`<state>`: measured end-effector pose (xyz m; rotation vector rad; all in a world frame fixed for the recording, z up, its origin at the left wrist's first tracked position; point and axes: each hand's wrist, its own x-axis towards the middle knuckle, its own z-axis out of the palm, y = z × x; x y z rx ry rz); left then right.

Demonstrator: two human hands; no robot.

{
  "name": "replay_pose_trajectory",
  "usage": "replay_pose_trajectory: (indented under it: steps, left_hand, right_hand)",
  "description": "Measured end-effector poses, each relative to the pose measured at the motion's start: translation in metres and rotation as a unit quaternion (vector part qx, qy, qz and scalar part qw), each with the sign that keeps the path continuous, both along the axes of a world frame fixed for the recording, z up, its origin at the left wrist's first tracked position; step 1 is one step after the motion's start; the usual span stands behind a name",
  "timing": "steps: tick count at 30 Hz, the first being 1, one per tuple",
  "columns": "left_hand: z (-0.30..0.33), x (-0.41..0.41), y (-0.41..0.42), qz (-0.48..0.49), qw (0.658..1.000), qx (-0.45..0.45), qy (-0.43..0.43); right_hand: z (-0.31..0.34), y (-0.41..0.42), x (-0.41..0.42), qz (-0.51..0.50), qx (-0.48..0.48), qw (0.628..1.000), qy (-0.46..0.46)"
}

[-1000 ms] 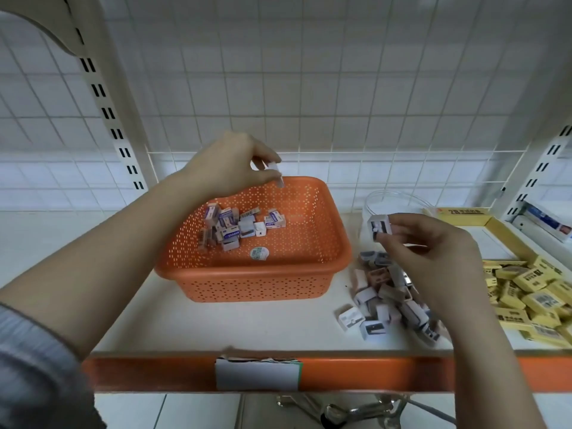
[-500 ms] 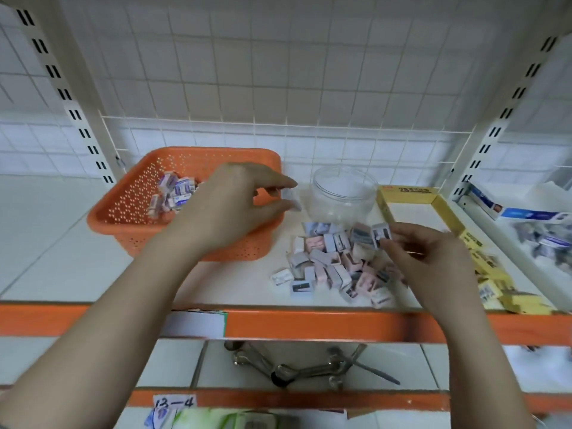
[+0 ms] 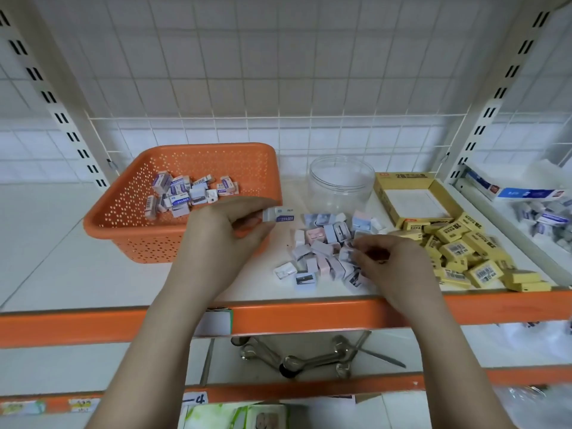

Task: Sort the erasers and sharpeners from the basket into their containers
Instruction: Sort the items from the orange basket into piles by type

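Note:
An orange perforated basket (image 3: 102, 224) stands on the shelf at the left, with several white-and-purple erasers (image 3: 185, 196) in it. My left hand (image 3: 223, 239) is just right of the basket's front corner and pinches one such eraser (image 3: 280, 215) marked ERASER. A heap of small pastel sharpener boxes (image 3: 322, 243) lies on the shelf to the right. My right hand (image 3: 393, 258) rests on that heap with curled fingers, its tips gripping a sharpener box (image 3: 347, 253). Behind the heap stands a clear round jar (image 3: 340, 181).
An open yellow carton (image 3: 383, 193) sits at the back right, with several yellow eraser packs (image 3: 464, 249) spilled in front of it. The shelf's orange front rail (image 3: 309, 314) runs below my wrists. Metal wrenches (image 3: 309, 357) lie on the lower shelf. A blue-and-white box (image 3: 526, 193) lies in the neighbouring bay.
My left hand has carried the eraser out of the basket to the right. My right hand has dropped with its sharpener box onto the heap. The view has shifted right and down.

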<state>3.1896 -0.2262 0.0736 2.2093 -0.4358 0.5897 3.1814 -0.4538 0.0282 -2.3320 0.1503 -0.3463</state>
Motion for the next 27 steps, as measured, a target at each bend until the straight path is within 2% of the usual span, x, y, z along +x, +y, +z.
replay_pose_trajectory:
  steps: [6,12,16,19,23,27]
  left_hand:
    - [0.001,0.012,-0.002,-0.014,1.0,0.019,-0.019]
    - [0.006,0.017,-0.048,-0.042,0.999,0.005,0.005]
    - [0.011,0.012,-0.109,-0.079,0.995,-0.012,0.055]
    - [0.009,0.006,-0.168,-0.106,0.991,-0.014,0.082]
    - [0.004,0.002,-0.257,-0.13,0.984,-0.069,0.103]
    - [-0.006,0.015,-0.338,-0.153,0.98,-0.077,0.103]
  right_hand:
    - [-0.002,-0.002,-0.006,-0.045,0.01,0.998,-0.037]
    - [0.01,-0.054,-0.025,-0.111,0.027,0.992,-0.049]
    - [0.017,-0.113,-0.043,-0.147,0.0,0.989,-0.033]
    - [0.018,-0.17,-0.057,-0.156,-0.037,0.987,0.02]
    - [0.026,-0.242,-0.073,-0.155,-0.092,0.981,0.064]
    - [0.035,-0.292,-0.088,-0.166,-0.083,0.98,0.067]
